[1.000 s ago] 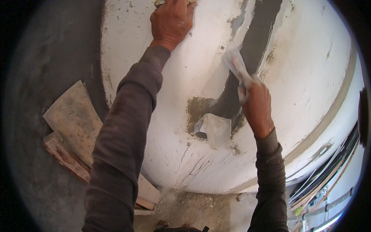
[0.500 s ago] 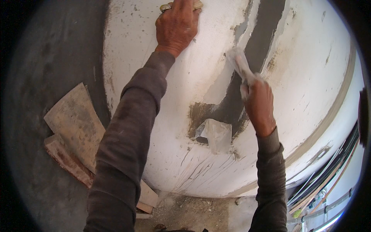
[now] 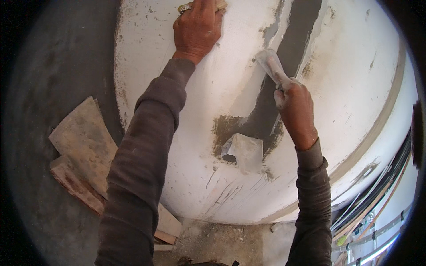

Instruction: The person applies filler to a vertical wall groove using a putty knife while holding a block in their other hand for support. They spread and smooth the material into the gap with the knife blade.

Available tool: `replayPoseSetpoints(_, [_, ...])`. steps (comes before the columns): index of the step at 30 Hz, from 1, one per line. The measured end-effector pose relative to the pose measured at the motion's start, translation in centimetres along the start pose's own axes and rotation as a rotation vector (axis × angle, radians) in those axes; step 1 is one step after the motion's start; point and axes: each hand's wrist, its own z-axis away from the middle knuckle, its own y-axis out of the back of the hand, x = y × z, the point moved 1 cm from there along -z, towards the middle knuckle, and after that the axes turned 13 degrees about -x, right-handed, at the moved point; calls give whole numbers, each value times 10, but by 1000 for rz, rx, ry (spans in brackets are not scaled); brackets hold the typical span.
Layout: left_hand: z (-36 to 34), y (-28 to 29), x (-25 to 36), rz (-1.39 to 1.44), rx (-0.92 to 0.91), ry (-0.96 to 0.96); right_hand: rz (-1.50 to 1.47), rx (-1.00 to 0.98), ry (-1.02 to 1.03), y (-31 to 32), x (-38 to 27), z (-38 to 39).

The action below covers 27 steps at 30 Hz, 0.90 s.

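Note:
A curved white panel (image 3: 355, 84) fills the centre, crossed by a dark grey filled strip (image 3: 299, 31). At the top, my left hand (image 3: 197, 29) is closed on a small pale tan object (image 3: 221, 5) held against the panel, largely hidden by my fingers. My right hand (image 3: 293, 111) grips a translucent, white-smeared, blade-like tool (image 3: 270, 62), whose far end lies over the strip's left edge. Below it, a crumpled translucent sheet (image 3: 246, 150) rests on the lower part of the strip.
Stained boards (image 3: 80, 128) stand at the left beside a dark grey surface (image 3: 53, 62). Dusty floor (image 3: 230, 244) shows below the panel. At lower right are long dark pipes and thin strips (image 3: 381, 181) and a metal ladder-like frame (image 3: 377, 235).
Since half a second ago, both hands appear slightly higher and further left in the picture, along with the panel's markings. The right hand's tool has shifted a little up along the strip.

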Motion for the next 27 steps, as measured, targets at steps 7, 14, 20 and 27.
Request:
replayPoseSetpoints(7, [1, -2, -3, -36, 12, 15, -61, -51, -35, 5, -23, 8])
replayPoseSetpoints(14, [2, 3, -1, -14, 4, -27, 10, 5, 20, 4, -21, 0])
replayPoseSetpoints(20, [-1, -2, -4, -14, 1, 12, -7, 57, 31, -6, -6, -19])
replayPoseSetpoints(27, [3, -2, -11, -75, 34, -54, -92, -13, 226, 16, -13, -10])
